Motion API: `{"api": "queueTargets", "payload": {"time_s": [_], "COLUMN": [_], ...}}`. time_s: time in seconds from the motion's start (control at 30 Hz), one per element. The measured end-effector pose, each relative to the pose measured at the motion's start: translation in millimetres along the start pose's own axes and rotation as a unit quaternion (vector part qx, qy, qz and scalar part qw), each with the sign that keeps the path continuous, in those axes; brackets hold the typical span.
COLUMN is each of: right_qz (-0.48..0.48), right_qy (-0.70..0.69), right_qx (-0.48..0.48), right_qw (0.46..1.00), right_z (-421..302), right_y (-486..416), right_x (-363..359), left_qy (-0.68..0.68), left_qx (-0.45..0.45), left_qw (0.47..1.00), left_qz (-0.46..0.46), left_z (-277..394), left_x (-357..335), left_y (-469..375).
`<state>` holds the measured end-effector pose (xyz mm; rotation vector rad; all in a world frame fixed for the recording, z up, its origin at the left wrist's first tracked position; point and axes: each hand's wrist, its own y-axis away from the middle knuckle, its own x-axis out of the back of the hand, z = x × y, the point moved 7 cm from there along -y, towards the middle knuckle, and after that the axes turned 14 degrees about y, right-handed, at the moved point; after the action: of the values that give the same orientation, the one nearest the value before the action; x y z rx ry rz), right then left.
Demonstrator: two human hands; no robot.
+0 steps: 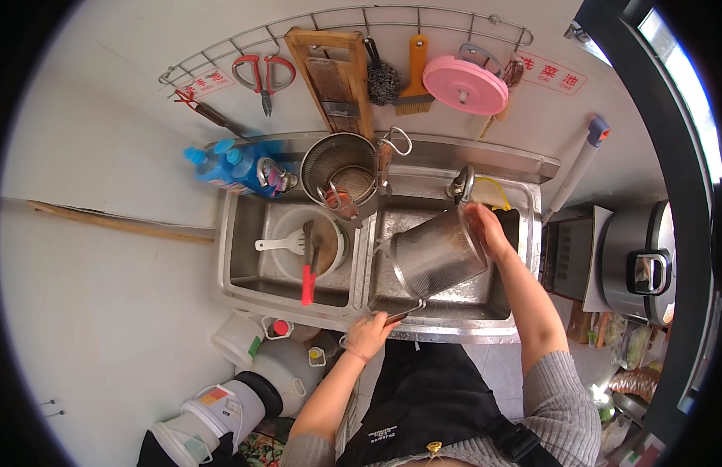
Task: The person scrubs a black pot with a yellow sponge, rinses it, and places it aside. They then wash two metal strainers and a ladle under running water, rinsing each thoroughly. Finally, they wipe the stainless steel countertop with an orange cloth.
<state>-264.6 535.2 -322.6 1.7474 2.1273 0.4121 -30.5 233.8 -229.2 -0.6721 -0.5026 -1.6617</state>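
Note:
A cylindrical wire-mesh strainer basket (439, 254) is held tilted on its side over the right basin (390, 292) of a stainless steel double sink. My left hand (369, 335), at the sink's front edge, grips the strainer's handle (399, 317). At the strainer's right end my right hand (488, 230) rests against the end, its fingers partly hidden. Just behind that hand stands the metal faucet (466, 182), with a yellow-edged cloth (490, 194) beside it. A second mesh strainer (337, 160) stands on the sink's back ledge, around the divider, with clipped handles near it.
The left basin holds a white tub (282, 219), a white slotted spatula (282, 244) and red-handled tongs (308, 283). Blue pump bottles (241, 169) stand behind. Scissors (264, 79), a wooden grater (337, 87) and brushes hang above. A rice cooker (629, 262) is right; buckets (226, 405) lower left.

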Motion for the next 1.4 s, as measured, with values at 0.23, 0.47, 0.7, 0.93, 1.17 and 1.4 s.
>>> {"api": "queueTargets", "payload": {"time_s": [0.23, 0.47, 0.7, 0.93, 1.17, 1.4], "right_qz": [-0.095, 0.085, 0.071, 0.006, 0.041, 0.173], "right_qy": [0.452, 0.273, 0.205, 0.232, 0.237, 0.258], "right_qx": [0.139, 0.065, 0.012, 0.034, 0.085, 0.246], "right_qw": [0.876, 0.956, 0.976, 0.972, 0.967, 0.918], "right_z": [-62, -66, -39, -44, -65, -174], "right_y": [-35, 13, 44, 65, 82, 133], "right_x": [-38, 8, -5, -53, -71, -94], "left_qy": [-0.005, 0.538, 0.93, 0.917, 0.89, 0.759], "left_qx": [0.044, 0.266, 0.267, 0.234, 0.282, 0.26], "left_qw": [0.995, 0.768, 0.248, 0.313, 0.34, 0.597], "left_qz": [0.089, 0.223, 0.037, -0.076, -0.113, -0.008], "left_z": [-7, 13, 115, 142, 127, 119], "left_x": [64, 97, 191, 226, 228, 226], "left_y": [76, 136, 15, -54, -87, -50]}}
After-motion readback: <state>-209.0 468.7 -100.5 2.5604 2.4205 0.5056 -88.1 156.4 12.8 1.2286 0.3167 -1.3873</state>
